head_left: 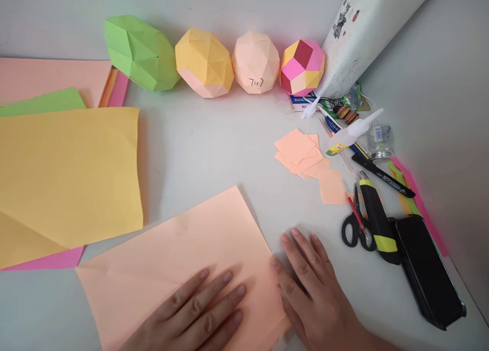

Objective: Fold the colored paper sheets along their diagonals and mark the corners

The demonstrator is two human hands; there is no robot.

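A large sheet of peach paper (183,244) lies at an angle on the white table before me. My left hand (194,310) rests flat on its lower part, fingers stretched out and pointing up to the right. At the sheet's right edge lies my right hand (313,290), fingers spread, the index fingertip touching the paper's border and the others on the table. Neither hand grips anything. Beyond the right hand is a loose pile of small peach paper pieces (298,150), with a square piece (332,187) at its near side.
Four faceted paper solids line the back: green (141,55), yellow (206,55), peach (255,55), multicoloured (301,68). Yellow paper (76,178) covers other coloured sheets at left. Scissors (353,228), a cutter (378,223), a phone (428,269) and a glue bottle (349,134) lie right.
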